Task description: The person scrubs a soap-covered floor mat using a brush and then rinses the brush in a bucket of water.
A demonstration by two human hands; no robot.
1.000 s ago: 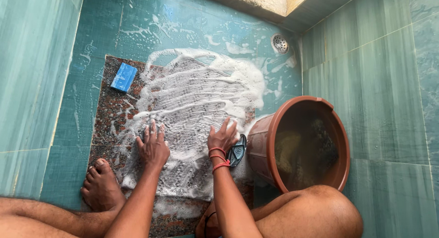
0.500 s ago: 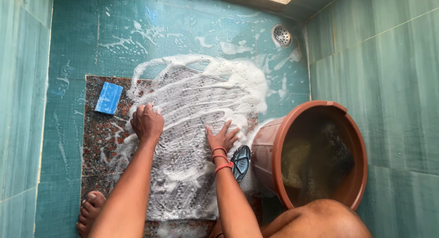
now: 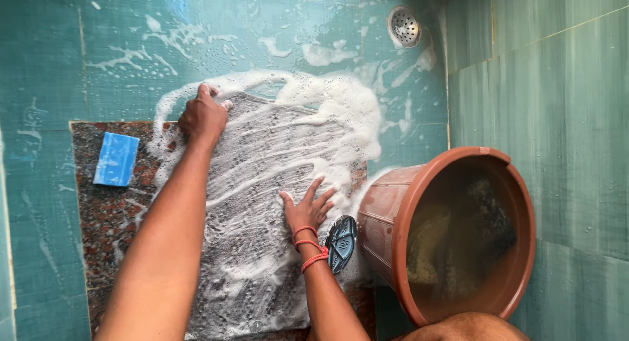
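A person scrubs a soapy grey cloth (image 3: 262,203) spread over a speckled stone slab (image 3: 108,216) on a wet teal floor (image 3: 46,66). The left hand (image 3: 203,116) presses a closed grip at the cloth's far edge; what it holds, if anything, cannot be told. The right hand (image 3: 306,207), fingers spread wide and flat, pins the cloth's near side. A brown plastic bucket (image 3: 400,203) stands just beside it, holding murky water with dark and pale laundry inside. A blue soap bar (image 3: 116,159) lies on the slab; a round drain (image 3: 404,26) sits by the wall
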